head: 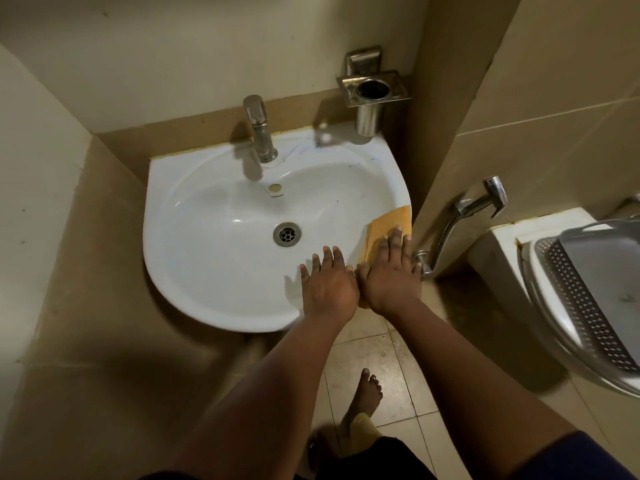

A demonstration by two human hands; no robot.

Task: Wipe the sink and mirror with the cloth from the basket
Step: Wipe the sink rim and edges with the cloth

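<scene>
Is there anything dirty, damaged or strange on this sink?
Yes. The sink rim has thin dark and bluish scribble-like marks behind the tap and toward the right edge. The right hand presses the cloth elsewhere, on the right rim.

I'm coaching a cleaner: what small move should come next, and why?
Probably slide the right hand with the cloth along the rim toward the tap. The cloth sits flat on the sink's right edge, the left hand rests on the near rim, and marks show near the tap.
</scene>
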